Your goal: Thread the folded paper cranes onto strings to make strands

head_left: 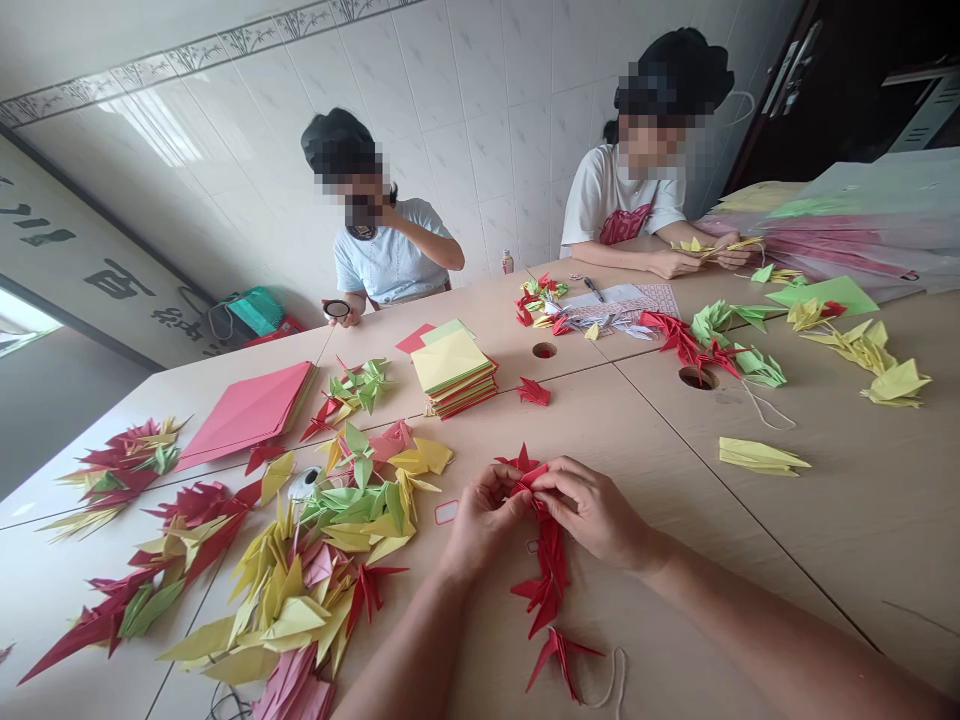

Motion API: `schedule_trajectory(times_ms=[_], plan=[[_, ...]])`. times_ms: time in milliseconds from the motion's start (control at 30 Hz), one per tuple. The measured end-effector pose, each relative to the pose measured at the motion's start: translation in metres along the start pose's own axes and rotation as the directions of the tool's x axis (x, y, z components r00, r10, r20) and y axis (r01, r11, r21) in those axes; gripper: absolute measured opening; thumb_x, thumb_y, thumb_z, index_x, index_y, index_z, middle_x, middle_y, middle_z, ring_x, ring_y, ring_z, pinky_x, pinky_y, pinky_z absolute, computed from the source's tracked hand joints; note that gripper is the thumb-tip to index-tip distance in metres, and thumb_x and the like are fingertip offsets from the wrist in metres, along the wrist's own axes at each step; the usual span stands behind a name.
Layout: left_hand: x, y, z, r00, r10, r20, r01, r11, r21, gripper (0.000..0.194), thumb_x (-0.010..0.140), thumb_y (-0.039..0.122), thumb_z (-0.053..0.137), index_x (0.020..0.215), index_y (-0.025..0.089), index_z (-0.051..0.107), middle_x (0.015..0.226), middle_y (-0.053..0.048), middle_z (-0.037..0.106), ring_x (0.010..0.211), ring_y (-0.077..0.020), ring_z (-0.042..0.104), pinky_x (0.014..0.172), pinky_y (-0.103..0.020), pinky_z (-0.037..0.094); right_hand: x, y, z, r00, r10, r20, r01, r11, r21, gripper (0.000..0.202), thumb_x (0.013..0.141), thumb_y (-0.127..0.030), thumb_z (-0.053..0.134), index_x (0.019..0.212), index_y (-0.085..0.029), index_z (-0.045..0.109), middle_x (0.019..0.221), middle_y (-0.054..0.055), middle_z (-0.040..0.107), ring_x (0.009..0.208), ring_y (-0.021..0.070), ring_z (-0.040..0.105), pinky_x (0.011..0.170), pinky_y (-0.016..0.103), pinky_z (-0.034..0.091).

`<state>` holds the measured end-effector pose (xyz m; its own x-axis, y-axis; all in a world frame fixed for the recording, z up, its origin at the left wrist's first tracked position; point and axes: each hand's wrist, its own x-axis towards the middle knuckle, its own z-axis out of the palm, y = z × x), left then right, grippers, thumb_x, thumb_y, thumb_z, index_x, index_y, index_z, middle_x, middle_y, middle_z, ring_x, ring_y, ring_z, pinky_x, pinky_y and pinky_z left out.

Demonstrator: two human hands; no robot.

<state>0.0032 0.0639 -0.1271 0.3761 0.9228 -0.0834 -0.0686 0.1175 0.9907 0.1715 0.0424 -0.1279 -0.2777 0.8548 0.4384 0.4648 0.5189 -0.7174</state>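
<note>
My left hand [486,518] and my right hand [598,512] meet over the table, fingertips pinched on a small red folded paper piece [532,476], which looks like an origami crane. Fingers cover part of it. Below it runs a row of red paper cranes [551,565], overlapping one another along the tabletop. Closer to me lies a separate red crane [559,655], and a pale string [619,672] loops beside it. Left of my left hand spreads a heap of yellow, green, pink and red folded cranes [300,610].
Beyond my hands stand a stack of square coloured paper [454,368] and a pile of red sheets [244,415]. A yellow folded piece [761,455] lies to the right. Two people sit across the table; one handles yellow folded paper [709,247]. Cable holes [697,377] break the tabletop.
</note>
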Motion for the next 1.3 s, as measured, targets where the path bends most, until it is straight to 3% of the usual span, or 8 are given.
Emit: schedule_trajectory(times_ms=[167, 333, 600, 1033, 1300], plan=[[-0.0002, 0.001, 0.0024, 1.0, -0.009, -0.027, 0.009, 1.0, 0.008, 0.024, 0.07, 0.032, 0.07, 0.082, 0.015, 0.057, 0.077, -0.002, 0.06, 0.069, -0.0116, 0.053, 0.064, -0.022, 0.04, -0.0015, -0.0008, -0.0007, 0.996, -0.091, 0.028, 0.095, 0.964, -0.249, 0.016, 0.088, -0.014, 0.043, 0.091, -0.02, 0.057, 0.096, 0.007, 0.063, 0.083, 0.0172, 0.061, 0.073, 0.03, 0.049], [-0.0009, 0.0015, 0.0067, 0.998, -0.015, -0.054, 0.014, 1.0, -0.015, 0.025, 0.069, 0.031, 0.07, 0.082, 0.016, 0.054, 0.073, 0.0, 0.058, 0.066, -0.0105, 0.051, 0.061, -0.021, 0.038, 0.0011, -0.0005, 0.0004, 0.976, -0.219, -0.011, 0.201, 0.915, -0.35, 0.015, 0.087, -0.011, 0.042, 0.087, -0.018, 0.056, 0.096, 0.006, 0.064, 0.084, 0.0165, 0.062, 0.071, 0.029, 0.05], [-0.0038, -0.0024, 0.0054, 0.991, 0.128, 0.049, -0.131, 0.99, 0.054, 0.018, 0.08, 0.031, 0.06, 0.088, 0.018, 0.051, 0.082, -0.001, 0.051, 0.074, -0.0113, 0.046, 0.067, -0.023, 0.038, -0.0001, -0.0013, -0.0018, 0.975, -0.219, -0.022, 0.193, 0.898, -0.394, 0.013, 0.087, -0.012, 0.043, 0.082, -0.018, 0.053, 0.089, 0.006, 0.064, 0.078, 0.0162, 0.062, 0.065, 0.027, 0.048], [-0.0021, 0.0004, 0.0075, 0.998, 0.068, -0.016, -0.065, 0.989, 0.135, 0.007, 0.079, 0.021, 0.052, 0.076, 0.016, 0.048, 0.07, 0.001, 0.048, 0.064, -0.0098, 0.042, 0.061, -0.022, 0.035, 0.0012, -0.0003, 0.0, 0.981, -0.195, -0.017, 0.171, 0.898, -0.405, 0.015, 0.087, -0.013, 0.043, 0.078, -0.018, 0.054, 0.085, 0.005, 0.063, 0.074, 0.0146, 0.061, 0.065, 0.026, 0.046], [-0.0019, 0.0005, 0.0057, 0.999, 0.049, -0.018, -0.047, 0.994, 0.103, 0.015, 0.078, 0.028, 0.059, 0.078, 0.015, 0.05, 0.073, 0.0, 0.052, 0.066, -0.0102, 0.046, 0.062, -0.022, 0.037, 0.0004, -0.0002, -0.0018, 0.973, -0.226, -0.047, 0.19, 0.901, -0.391, 0.013, 0.083, -0.01, 0.047, 0.082, -0.018, 0.057, 0.091, 0.005, 0.064, 0.074, 0.0133, 0.061, 0.065, 0.025, 0.047]])
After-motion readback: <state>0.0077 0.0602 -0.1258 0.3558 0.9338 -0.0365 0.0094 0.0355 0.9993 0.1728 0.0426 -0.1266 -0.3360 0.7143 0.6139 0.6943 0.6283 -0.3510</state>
